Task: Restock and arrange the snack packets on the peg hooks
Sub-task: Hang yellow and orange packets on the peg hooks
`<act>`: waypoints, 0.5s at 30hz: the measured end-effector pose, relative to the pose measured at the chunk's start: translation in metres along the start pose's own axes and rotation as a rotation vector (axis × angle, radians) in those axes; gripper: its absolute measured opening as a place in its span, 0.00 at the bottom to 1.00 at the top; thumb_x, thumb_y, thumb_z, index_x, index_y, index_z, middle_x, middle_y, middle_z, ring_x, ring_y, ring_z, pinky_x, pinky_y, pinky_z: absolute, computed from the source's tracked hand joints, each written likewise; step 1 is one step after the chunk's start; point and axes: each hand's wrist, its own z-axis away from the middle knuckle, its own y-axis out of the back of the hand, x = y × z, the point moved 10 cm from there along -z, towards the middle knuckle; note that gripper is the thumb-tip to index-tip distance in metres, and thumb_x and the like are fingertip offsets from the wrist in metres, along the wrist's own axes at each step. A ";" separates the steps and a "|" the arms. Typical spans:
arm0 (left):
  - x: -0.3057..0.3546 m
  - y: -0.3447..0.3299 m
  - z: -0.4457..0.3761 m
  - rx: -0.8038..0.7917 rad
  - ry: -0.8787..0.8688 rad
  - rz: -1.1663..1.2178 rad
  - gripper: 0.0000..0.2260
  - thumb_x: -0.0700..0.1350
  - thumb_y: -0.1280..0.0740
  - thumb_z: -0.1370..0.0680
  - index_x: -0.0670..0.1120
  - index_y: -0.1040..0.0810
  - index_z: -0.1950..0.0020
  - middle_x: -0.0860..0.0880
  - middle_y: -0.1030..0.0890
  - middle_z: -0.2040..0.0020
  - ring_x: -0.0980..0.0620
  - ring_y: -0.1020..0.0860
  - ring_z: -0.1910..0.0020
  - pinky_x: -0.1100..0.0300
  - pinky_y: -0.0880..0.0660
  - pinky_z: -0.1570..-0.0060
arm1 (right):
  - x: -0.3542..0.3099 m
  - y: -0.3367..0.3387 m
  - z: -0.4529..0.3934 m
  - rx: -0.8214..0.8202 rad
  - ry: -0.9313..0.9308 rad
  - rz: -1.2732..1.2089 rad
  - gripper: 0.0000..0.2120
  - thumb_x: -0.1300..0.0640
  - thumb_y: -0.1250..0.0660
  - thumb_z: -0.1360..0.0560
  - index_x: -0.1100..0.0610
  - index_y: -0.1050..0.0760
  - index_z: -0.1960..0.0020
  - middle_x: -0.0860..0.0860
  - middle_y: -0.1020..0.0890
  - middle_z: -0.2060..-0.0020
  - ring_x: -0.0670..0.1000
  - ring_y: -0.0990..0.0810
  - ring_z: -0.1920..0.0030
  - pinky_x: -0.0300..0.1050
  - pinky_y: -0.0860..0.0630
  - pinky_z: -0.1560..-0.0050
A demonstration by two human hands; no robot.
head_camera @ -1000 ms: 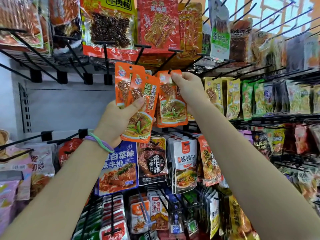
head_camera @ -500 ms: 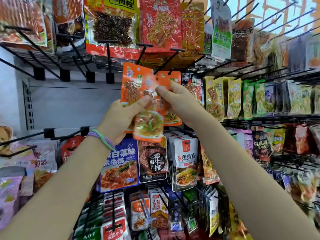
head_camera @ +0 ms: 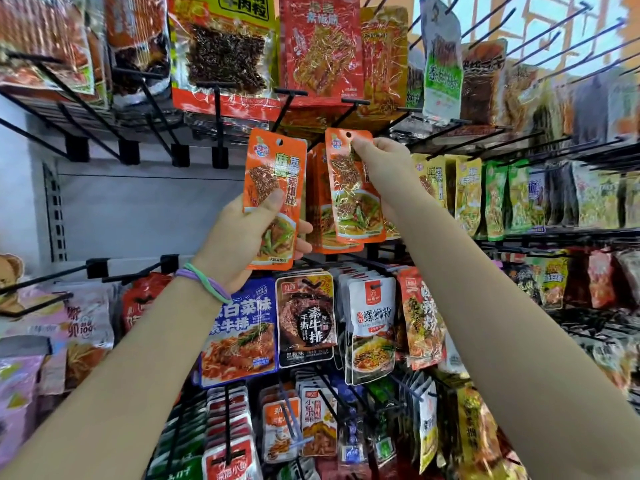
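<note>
Left grip (head_camera: 242, 237) wraps one orange packet (head_camera: 275, 188) upright, thumb across its front, fingers behind. Right grip (head_camera: 384, 157) pinches top corner of second orange packet (head_camera: 355, 188), hang hole visible just left of the fingertips. Matching hung packets (head_camera: 317, 202) sit directly behind it, between the two grips.

Both forearms are bare from the lower edge of the view up to the hands, with no sleeves showing. The left hand (head_camera: 242, 237) has thin elastic bands (head_camera: 204, 284) round its wrist, lilac and pale green, lying close together and crossing one another. The right hand (head_camera: 384, 157) and its wrist carry nothing; no rings show on either.
</note>
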 end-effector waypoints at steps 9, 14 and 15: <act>0.002 -0.003 0.002 -0.012 -0.003 -0.012 0.17 0.49 0.40 0.15 0.38 0.30 0.32 0.39 0.14 0.56 0.41 0.15 0.64 0.50 0.16 0.62 | 0.000 0.000 0.002 -0.023 -0.001 0.026 0.17 0.51 0.34 0.20 0.67 0.24 0.50 0.62 0.18 0.56 0.55 0.21 0.57 0.63 0.22 0.42; 0.001 -0.002 0.001 -0.009 0.000 -0.015 0.16 0.49 0.40 0.15 0.38 0.28 0.33 0.39 0.14 0.56 0.42 0.15 0.64 0.51 0.16 0.63 | 0.002 0.001 -0.009 0.014 0.048 0.110 0.22 0.54 0.33 0.22 0.75 0.26 0.45 0.69 0.18 0.55 0.55 0.25 0.61 0.61 0.20 0.51; 0.001 -0.001 0.001 -0.006 0.004 -0.009 0.16 0.49 0.39 0.15 0.38 0.28 0.34 0.40 0.14 0.56 0.42 0.15 0.64 0.52 0.17 0.64 | -0.001 0.002 -0.011 0.036 0.098 0.183 0.19 0.53 0.32 0.23 0.73 0.26 0.51 0.64 0.20 0.62 0.54 0.26 0.62 0.54 0.22 0.56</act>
